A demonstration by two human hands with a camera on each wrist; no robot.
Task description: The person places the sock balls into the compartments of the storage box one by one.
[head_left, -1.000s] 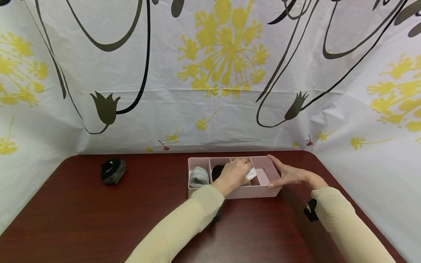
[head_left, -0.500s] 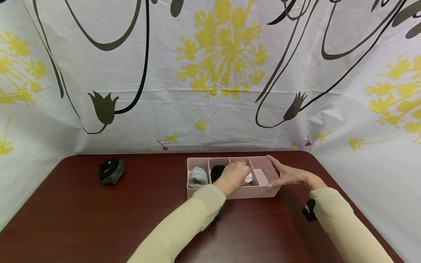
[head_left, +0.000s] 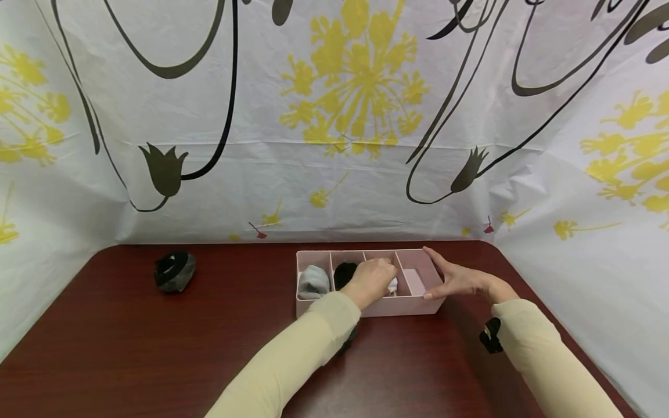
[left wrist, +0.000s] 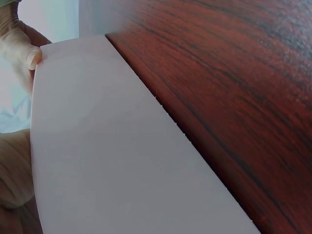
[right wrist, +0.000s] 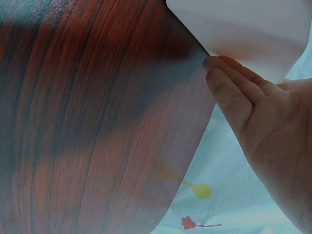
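Note:
A pale pink divided box [head_left: 402, 306] stands near the back of the table. My left hand [head_left: 372, 278] reaches into its third compartment from the left, fingers curled on a white bundle that looks like a rolled sock [head_left: 393, 285]; the fingertips are hidden. With thumb at the front and fingers towards the back, my right hand [head_left: 462, 280] grips the box's right end. In the right wrist view the fingers [right wrist: 234, 92] lie along the end wall. A grey rolled sock [head_left: 313, 283] fills the leftmost compartment, and a black one [head_left: 345, 274] sits beside it.
A grey and black rolled sock [head_left: 175, 271] lies at the table's back left. Another dark bundle [head_left: 347, 341] is partly hidden under my left forearm. The rightmost compartment [head_left: 415, 281] shows its bare floor. A patterned white sheet [head_left: 334, 197] hangs behind the dark red table [head_left: 157, 348].
My left hand has pushed lower into the third compartment, and less of the white sock shows. The right hand keeps its grip on the box's end.

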